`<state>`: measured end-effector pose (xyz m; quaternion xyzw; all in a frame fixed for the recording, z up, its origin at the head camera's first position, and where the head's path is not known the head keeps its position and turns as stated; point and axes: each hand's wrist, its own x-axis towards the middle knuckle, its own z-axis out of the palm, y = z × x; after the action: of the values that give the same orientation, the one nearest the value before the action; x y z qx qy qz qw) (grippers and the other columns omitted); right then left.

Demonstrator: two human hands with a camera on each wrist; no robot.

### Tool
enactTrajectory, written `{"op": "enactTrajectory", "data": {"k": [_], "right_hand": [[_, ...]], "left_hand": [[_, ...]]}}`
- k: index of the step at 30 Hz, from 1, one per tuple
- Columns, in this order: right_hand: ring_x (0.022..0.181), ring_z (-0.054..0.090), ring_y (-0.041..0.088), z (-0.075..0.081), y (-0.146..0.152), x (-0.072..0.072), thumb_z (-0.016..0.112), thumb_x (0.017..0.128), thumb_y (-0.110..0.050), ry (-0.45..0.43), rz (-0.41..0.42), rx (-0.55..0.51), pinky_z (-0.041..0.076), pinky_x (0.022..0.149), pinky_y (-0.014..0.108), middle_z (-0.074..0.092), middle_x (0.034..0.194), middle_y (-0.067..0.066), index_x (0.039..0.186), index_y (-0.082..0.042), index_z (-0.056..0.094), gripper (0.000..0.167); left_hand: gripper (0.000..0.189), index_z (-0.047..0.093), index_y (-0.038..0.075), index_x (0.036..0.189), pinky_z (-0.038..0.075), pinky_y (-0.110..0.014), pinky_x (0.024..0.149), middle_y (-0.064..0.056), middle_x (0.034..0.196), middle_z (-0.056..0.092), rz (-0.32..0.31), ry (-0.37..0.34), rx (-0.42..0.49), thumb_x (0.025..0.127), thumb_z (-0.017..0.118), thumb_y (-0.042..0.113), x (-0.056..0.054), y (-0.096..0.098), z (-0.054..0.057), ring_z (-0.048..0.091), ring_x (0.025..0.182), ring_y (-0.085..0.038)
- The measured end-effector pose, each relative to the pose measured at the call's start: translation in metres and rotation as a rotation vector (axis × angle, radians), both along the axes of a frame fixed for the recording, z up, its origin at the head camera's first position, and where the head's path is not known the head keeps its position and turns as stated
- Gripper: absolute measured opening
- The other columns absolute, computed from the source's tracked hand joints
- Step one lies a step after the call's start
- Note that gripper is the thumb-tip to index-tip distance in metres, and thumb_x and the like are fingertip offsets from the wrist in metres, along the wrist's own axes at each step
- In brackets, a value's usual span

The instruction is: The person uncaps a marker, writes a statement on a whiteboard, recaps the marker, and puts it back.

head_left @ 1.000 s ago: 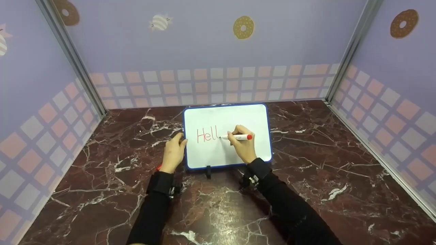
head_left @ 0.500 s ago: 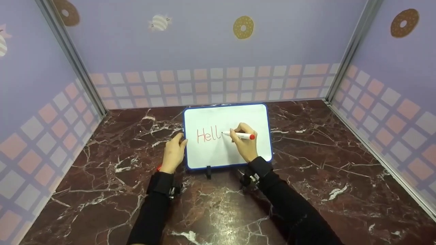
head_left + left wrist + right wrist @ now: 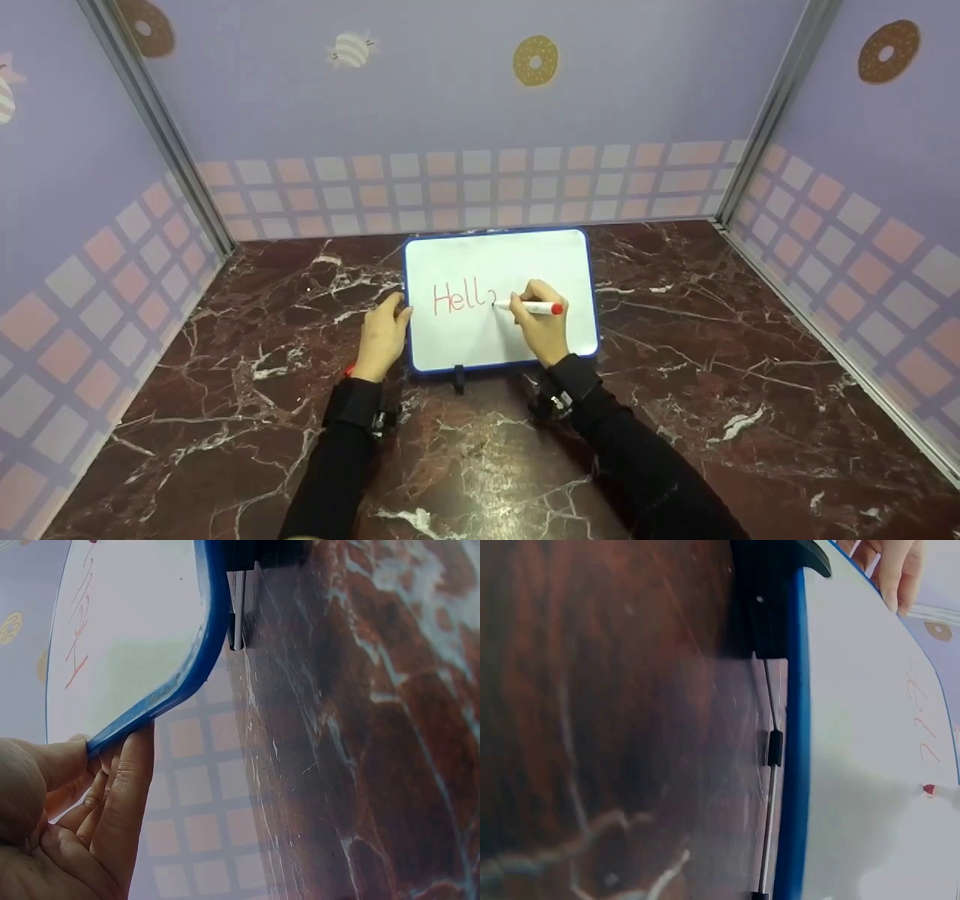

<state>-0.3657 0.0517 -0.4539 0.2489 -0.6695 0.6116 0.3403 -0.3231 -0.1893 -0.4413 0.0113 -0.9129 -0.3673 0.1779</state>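
A small whiteboard (image 3: 450, 341) with a blue frame stands propped and tilted back, with red handwriting (image 3: 459, 294) reading "Hell" plus a small curved stroke. The left hand (image 3: 383, 337) pinches the board's left edge; in the left wrist view its thumb (image 3: 56, 761) lies on the front side and the other fingers (image 3: 127, 802) are behind. In the right hand (image 3: 545, 322) is a white marker (image 3: 536, 307) with a red end, gripped between thumb and fingers. Its tip is at the curved stroke, and the right wrist view shows the tip (image 3: 929, 789) at the board's surface.
A black stand foot (image 3: 460, 379) juts from the board's lower edge, and a thin metal rod (image 3: 769, 817) runs behind it. The dark red marble-patterned table (image 3: 247, 450) is bounded by a patterned back wall (image 3: 450, 112) and side walls. Something red (image 3: 349, 369) shows beside the left wrist.
The right hand has lifted the marker from the second "l", shifted it slightly right, then moved it down, leaving a new curved red stroke. The left hand and board have stayed put.
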Motion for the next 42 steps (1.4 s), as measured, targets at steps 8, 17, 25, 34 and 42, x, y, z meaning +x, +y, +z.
{"op": "enactTrajectory", "data": {"k": [8,17,25,34,42], "right_hand": [[0.048,0.057,0.021,0.014,-0.008,0.004,0.066,0.084,0.010,-0.045,-0.003,-0.001,0.042,0.049,0.015,0.058,0.062,0.020,0.064,0.008,0.050,0.026],[0.046,0.053,0.025,0.037,0.011,0.017,0.058,0.085,0.014,-0.146,-0.011,-0.077,0.035,0.047,0.016,0.054,0.053,0.024,0.066,0.013,0.044,0.023],[0.046,0.052,0.013,0.034,0.026,0.014,0.057,0.084,0.015,-0.186,-0.010,-0.077,0.034,0.047,0.016,0.054,0.051,0.016,0.067,0.015,0.042,0.023],[0.049,0.057,0.019,0.032,0.025,0.017,0.062,0.086,0.012,-0.211,0.016,-0.056,0.039,0.049,0.016,0.058,0.061,0.033,0.069,0.015,0.048,0.023],[0.048,0.055,0.017,0.027,0.024,0.014,0.063,0.087,0.012,-0.238,0.018,-0.087,0.039,0.048,0.015,0.058,0.060,0.030,0.070,0.013,0.048,0.023]], "left_hand": [[0.031,0.059,-0.003,0.127,0.051,-0.046,0.069,-0.023,0.095,0.069,0.000,0.027,-0.001,0.101,0.056,0.013,0.000,-0.001,-0.001,0.065,0.076,-0.034],[0.032,0.059,-0.003,0.127,0.051,-0.047,0.069,-0.023,0.095,0.070,-0.001,0.032,-0.001,0.100,0.057,0.014,-0.002,-0.001,-0.002,0.065,0.075,-0.034],[0.034,0.060,-0.004,0.129,0.051,-0.048,0.073,-0.023,0.097,0.070,0.017,0.013,0.011,0.100,0.057,0.014,-0.003,-0.002,-0.002,0.065,0.080,-0.033],[0.033,0.060,-0.004,0.127,0.051,-0.050,0.075,-0.024,0.099,0.070,0.016,0.035,0.000,0.100,0.058,0.014,-0.002,0.000,0.000,0.065,0.083,-0.036],[0.033,0.060,-0.004,0.127,0.051,-0.049,0.075,-0.024,0.099,0.070,0.017,0.028,0.004,0.100,0.058,0.014,-0.002,0.000,0.000,0.065,0.082,-0.035]]}}
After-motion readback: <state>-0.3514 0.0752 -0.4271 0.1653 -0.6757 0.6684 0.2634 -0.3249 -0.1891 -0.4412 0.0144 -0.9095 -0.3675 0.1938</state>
